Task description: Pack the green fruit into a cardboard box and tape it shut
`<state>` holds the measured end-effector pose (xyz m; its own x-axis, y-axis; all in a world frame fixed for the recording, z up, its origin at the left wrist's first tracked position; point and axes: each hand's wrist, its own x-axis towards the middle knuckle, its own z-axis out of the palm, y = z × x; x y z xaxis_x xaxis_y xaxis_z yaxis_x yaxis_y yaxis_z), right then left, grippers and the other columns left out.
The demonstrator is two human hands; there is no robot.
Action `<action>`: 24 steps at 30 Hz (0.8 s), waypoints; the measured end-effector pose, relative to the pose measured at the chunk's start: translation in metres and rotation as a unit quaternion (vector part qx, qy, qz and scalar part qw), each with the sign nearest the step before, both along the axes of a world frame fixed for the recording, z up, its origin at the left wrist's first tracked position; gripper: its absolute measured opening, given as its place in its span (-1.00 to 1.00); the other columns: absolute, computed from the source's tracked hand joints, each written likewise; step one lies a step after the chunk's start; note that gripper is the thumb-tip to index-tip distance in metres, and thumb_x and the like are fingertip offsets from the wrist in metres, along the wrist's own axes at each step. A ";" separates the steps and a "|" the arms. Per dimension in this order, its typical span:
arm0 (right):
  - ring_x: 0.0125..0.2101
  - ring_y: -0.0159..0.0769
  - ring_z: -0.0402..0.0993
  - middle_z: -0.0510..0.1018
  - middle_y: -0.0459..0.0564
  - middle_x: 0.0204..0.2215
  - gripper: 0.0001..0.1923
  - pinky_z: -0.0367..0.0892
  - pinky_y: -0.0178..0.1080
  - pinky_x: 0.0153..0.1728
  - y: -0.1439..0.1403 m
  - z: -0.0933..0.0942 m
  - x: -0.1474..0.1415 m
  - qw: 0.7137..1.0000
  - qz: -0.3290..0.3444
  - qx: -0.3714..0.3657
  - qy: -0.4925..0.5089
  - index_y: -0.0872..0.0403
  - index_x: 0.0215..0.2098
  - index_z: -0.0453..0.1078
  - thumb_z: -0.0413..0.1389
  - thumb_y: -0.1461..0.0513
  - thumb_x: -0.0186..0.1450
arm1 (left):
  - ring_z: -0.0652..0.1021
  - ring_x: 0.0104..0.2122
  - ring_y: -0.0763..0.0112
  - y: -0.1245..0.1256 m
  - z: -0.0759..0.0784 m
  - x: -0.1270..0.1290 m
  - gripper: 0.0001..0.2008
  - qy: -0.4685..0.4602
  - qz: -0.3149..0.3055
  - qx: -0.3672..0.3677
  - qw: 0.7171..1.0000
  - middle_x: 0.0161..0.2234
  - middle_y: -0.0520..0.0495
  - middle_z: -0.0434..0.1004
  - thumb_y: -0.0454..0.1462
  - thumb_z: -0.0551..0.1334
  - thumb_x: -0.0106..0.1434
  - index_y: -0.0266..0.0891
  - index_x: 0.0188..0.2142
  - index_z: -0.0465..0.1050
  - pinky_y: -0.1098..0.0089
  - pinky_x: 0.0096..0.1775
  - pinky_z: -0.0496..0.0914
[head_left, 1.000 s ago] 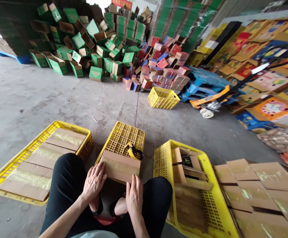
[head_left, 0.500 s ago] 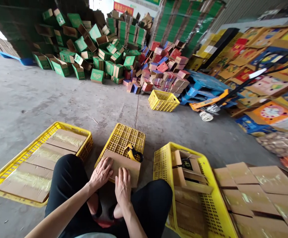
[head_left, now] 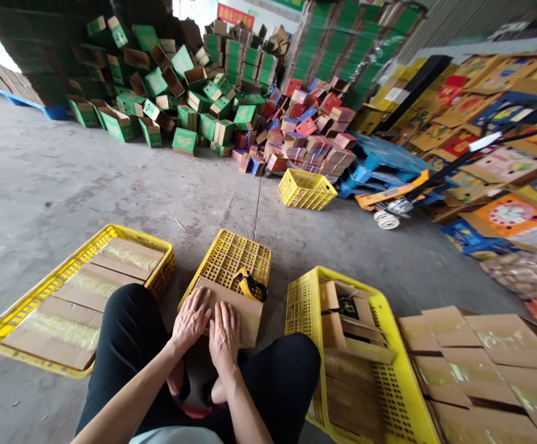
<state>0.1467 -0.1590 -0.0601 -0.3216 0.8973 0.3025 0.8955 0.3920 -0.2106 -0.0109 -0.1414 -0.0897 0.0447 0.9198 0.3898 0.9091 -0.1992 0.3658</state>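
A small brown cardboard box [head_left: 249,317] lies on an upturned yellow plastic crate [head_left: 229,254] between my knees. Flat on the box's top, toward its left end, rests my left hand [head_left: 193,319] with its fingers stretched out. My right hand [head_left: 224,333] lies close beside it, palm down, fingers extended over the same top face. Neither hand grips anything. Just beyond the box, a yellow and black tape dispenser [head_left: 250,285] sits on the crate's grid, close to the box's far edge.
At left, a yellow crate [head_left: 169,262] holds taped boxes. Another yellow crate [head_left: 391,317] at right contains open and closed boxes, beside rows of taped boxes [head_left: 486,370]. Farther off are a yellow basket [head_left: 308,191], a pallet jack [head_left: 398,200] and heaped green cartons [head_left: 185,140].
My right hand has slid left across the box top, closer to my left hand. The view has shifted slightly; box and tape dispenser stay in place.
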 end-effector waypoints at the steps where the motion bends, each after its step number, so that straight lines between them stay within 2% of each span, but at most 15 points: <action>1: 0.34 0.01 0.30 0.41 0.17 0.35 -0.49 0.20 0.16 0.34 -0.004 0.000 0.005 1.000 -0.010 0.000 -0.006 0.06 0.44 0.27 -0.13 0.20 0.58 | 0.29 0.41 -0.01 -0.001 0.000 0.001 -0.40 -0.001 0.012 0.003 1.000 0.44 -0.29 0.23 -0.13 0.05 0.54 -0.21 0.49 0.12 -0.01 0.34 0.29; 6: 0.32 0.06 0.34 0.38 0.21 0.37 -0.47 0.24 0.13 0.29 -0.021 -0.004 0.031 0.997 -0.065 0.029 -0.017 0.07 0.46 0.24 -0.12 0.12 0.60 | 0.28 0.41 -0.08 -0.009 -0.001 -0.002 -0.32 0.002 0.018 0.010 1.000 0.44 -0.44 0.17 -0.10 0.09 0.54 -0.40 0.50 0.03 -0.04 0.34 0.28; 9: 0.34 0.09 0.32 0.37 0.24 0.37 -0.44 0.21 0.15 0.31 -0.026 -0.010 0.035 0.996 -0.077 0.045 -0.011 0.09 0.48 0.19 -0.12 0.09 0.60 | 0.24 0.43 -0.07 -0.020 0.000 0.000 -0.35 0.008 0.015 0.007 1.000 0.46 -0.40 0.14 -0.16 0.07 0.54 -0.32 0.51 0.01 -0.09 0.35 0.27; 11: 0.34 0.12 0.31 0.38 0.26 0.36 -0.43 0.21 0.18 0.31 -0.027 -0.013 0.032 0.995 -0.083 0.045 -0.011 0.11 0.48 0.18 -0.14 0.09 0.60 | 0.20 0.45 -0.05 -0.029 0.001 0.006 -0.41 0.015 0.004 0.001 1.000 0.47 -0.33 0.13 -0.22 0.05 0.54 -0.24 0.50 0.07 -0.12 0.34 0.27; 14: 0.36 0.14 0.27 0.39 0.23 0.36 -0.45 0.23 0.20 0.30 -0.024 -0.015 0.021 0.997 -0.060 0.039 -0.011 0.12 0.45 0.24 -0.16 0.10 0.60 | 0.13 0.48 -0.03 -0.039 0.004 0.016 -0.43 0.029 -0.044 -0.014 0.999 0.46 -0.25 0.20 -0.25 0.07 0.52 -0.20 0.47 0.15 -0.13 0.35 0.25; 17: 0.38 0.07 0.24 0.41 0.18 0.34 -0.47 0.23 0.15 0.33 -0.020 -0.015 0.004 1.000 -0.008 0.024 -0.004 0.12 0.41 0.31 -0.17 0.14 0.60 | 0.17 0.46 0.05 -0.042 0.007 0.016 -0.43 0.029 -0.091 -0.024 0.995 0.41 -0.18 0.30 -0.29 0.06 0.50 -0.16 0.47 0.16 -0.12 0.40 0.18; 19: 0.38 0.03 0.24 0.42 0.19 0.34 -0.48 0.24 0.13 0.34 -0.016 -0.014 -0.006 1.000 0.014 0.015 0.006 0.15 0.39 0.33 -0.18 0.16 0.60 | 0.27 0.42 0.10 -0.038 0.008 0.009 -0.44 0.015 -0.080 -0.026 0.996 0.38 -0.17 0.36 -0.31 0.04 0.49 -0.16 0.45 0.20 -0.05 0.39 0.22; 24: 0.36 0.00 0.28 0.46 0.20 0.30 -0.52 0.30 0.09 0.32 -0.006 -0.012 -0.012 0.998 0.041 0.025 0.027 0.19 0.32 0.40 -0.13 0.17 0.60 | 0.43 0.29 0.06 -0.019 0.011 -0.007 -0.50 -0.003 0.014 -0.038 0.999 0.33 -0.28 0.41 -0.23 0.05 0.52 -0.29 0.39 0.30 0.05 0.25 0.38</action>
